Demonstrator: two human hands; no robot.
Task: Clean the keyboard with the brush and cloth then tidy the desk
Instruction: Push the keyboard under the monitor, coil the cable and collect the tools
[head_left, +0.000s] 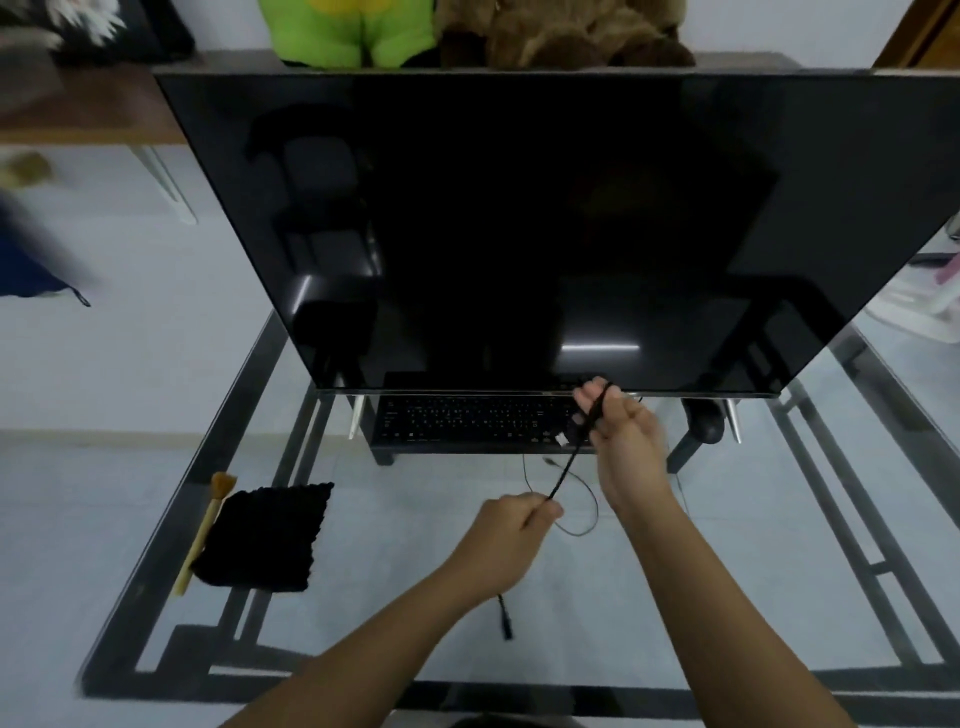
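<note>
Glass desk (415, 571), cable (569, 462) held, cloth (265, 535) near edge

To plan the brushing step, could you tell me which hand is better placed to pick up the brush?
Probably the left hand: the brush lies on its side of the desk, beside the cloth; the right hand is farther. Both grip the cable.

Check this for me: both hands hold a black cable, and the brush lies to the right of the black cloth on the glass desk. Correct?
No. The head view shows the brush lying to the left of the black cloth on the glass desk, not the right. The rest holds: left hand and right hand both hold the black cable.
</note>
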